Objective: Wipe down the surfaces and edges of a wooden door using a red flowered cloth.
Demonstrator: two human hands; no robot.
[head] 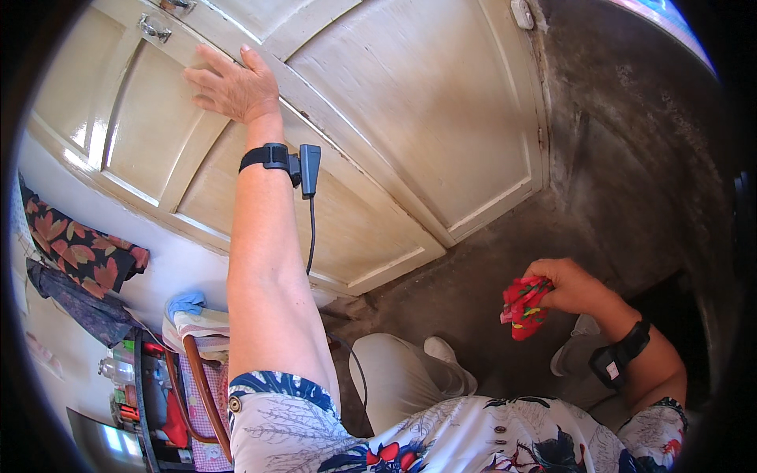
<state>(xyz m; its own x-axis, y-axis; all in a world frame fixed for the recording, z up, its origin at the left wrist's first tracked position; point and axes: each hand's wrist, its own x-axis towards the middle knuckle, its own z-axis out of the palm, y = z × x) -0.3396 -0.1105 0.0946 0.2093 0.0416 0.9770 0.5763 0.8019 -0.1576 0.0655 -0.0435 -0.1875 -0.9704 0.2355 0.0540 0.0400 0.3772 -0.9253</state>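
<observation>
My left hand (236, 86) is raised against a cream painted wooden door (201, 112), its fingers spread near the seam where two door leaves meet. It holds nothing. A metal door handle (155, 28) is up and to the left of the fingertips, apart from them. My right hand (571, 288) hangs low at the right, closed around a folded red patterned cloth (526, 308). Both wrists bear black straps with small devices; a cable runs down from the left one. The other door leaf (414, 112) spans the middle of the view.
A dark, worn wall (639, 118) stands at the right. At the lower left are a wooden chair (204, 390) with cloths on its back, a shelf (142, 402) holding jars and packets, and hanging garments (77, 248). My shoes (440, 350) are on a dark floor (473, 278).
</observation>
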